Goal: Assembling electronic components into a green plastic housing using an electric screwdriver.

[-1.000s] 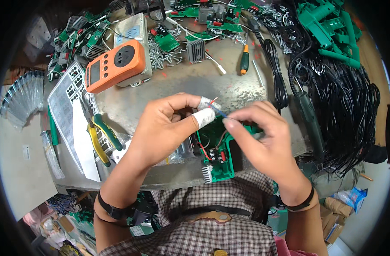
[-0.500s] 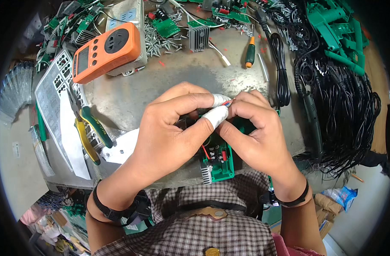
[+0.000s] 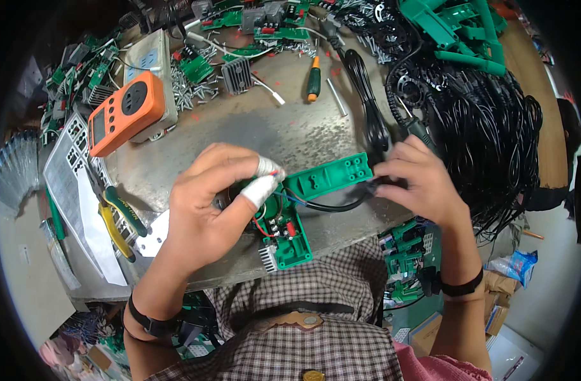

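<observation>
White tape wraps the thumb and index finger of my left hand [image 3: 217, 197], which pinches the coloured wire ends [image 3: 275, 173]. Below these fingertips lies a green plastic housing [image 3: 295, 253] with a circuit board [image 3: 279, 227] inside and a finned metal heat sink [image 3: 267, 258] at its near left corner. My right hand [image 3: 417, 181] is closed on a black cable [image 3: 335, 206], whose thin blue and brown wires lead toward the housing. Behind the cable, a long green tray-shaped plastic part [image 3: 328, 179] slants to the right. Part of the board is hidden by my left hand.
An orange meter [image 3: 126, 113] and pliers [image 3: 119, 219] lie on the left. Further back are a screwdriver [image 3: 314, 81], a metal rod [image 3: 337, 96], loose screws [image 3: 192, 92] and several circuit boards [image 3: 283, 33]. Black cables [image 3: 481, 133] and green casings [image 3: 452, 28] pile up at right.
My right hand has moved right, away from my left, and now grips the black cable. The long green part has come into sight. The whole view has shifted, with bench things sitting further left.
</observation>
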The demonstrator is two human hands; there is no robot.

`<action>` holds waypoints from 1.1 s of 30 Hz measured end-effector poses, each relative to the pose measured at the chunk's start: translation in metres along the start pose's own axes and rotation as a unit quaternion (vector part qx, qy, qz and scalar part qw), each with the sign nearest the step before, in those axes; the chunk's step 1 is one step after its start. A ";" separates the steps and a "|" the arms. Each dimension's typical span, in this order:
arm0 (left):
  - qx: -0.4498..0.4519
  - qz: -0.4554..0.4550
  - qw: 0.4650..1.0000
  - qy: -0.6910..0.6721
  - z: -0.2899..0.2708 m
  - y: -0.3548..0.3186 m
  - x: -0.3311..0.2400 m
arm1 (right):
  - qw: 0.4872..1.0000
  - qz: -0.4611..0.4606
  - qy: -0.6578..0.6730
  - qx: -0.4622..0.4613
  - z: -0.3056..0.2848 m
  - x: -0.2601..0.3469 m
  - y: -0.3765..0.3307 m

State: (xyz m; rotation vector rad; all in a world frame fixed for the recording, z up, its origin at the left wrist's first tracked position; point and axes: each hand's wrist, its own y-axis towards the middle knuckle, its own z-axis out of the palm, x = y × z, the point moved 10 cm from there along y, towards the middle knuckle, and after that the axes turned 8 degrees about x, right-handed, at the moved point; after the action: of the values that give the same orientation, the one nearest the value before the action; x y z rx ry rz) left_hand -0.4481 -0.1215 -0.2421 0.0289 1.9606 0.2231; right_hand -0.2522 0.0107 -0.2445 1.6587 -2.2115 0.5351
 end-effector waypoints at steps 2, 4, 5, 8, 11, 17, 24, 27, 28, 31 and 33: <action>0.038 0.036 0.998 0.046 0.000 -0.004 -0.007 | 0.997 0.049 -0.012 -0.063 -0.025 -0.012 -0.007; 0.049 0.067 0.993 0.080 0.002 -0.004 -0.016 | 0.984 0.106 -0.023 -0.142 -0.041 -0.018 0.000; 0.067 0.107 0.986 0.105 0.006 -0.004 -0.025 | 0.972 0.166 -0.067 -0.150 -0.038 -0.016 0.013; 0.089 0.070 0.991 0.073 0.004 -0.002 -0.015 | 0.971 0.228 0.019 -0.075 -0.003 -0.023 0.045; 0.067 -0.022 0.997 0.042 -0.002 -0.005 -0.002 | 0.994 0.061 -0.023 -0.091 -0.021 0.014 0.047; 0.139 -0.265 0.908 -0.293 0.019 -0.003 0.035 | 0.972 -0.157 -0.113 -0.134 -0.009 0.110 0.060; 0.094 -0.051 0.994 0.007 0.004 0.004 0.000 | 0.986 0.019 0.165 0.002 0.027 0.072 0.063; 0.094 -0.079 0.992 -0.029 0.005 0.004 0.008 | 0.997 0.028 0.050 -0.054 0.003 0.085 0.061; 0.112 -0.092 0.988 -0.053 0.009 0.005 0.012 | 0.990 -0.060 -0.013 -0.126 -0.004 0.101 0.061; 0.117 -0.055 0.991 -0.017 0.011 0.008 0.002 | 0.982 -0.118 -0.055 -0.135 -0.004 0.108 0.052; 0.122 -0.053 0.991 -0.002 0.015 0.006 0.001 | 0.980 -0.122 -0.056 -0.144 -0.003 0.109 0.051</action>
State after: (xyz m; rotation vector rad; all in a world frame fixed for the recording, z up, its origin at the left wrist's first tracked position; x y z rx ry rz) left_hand -0.4354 -0.1132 -0.2471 0.0850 1.9690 -0.0865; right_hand -0.3307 -0.0668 -0.1962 1.7989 -2.0029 0.0545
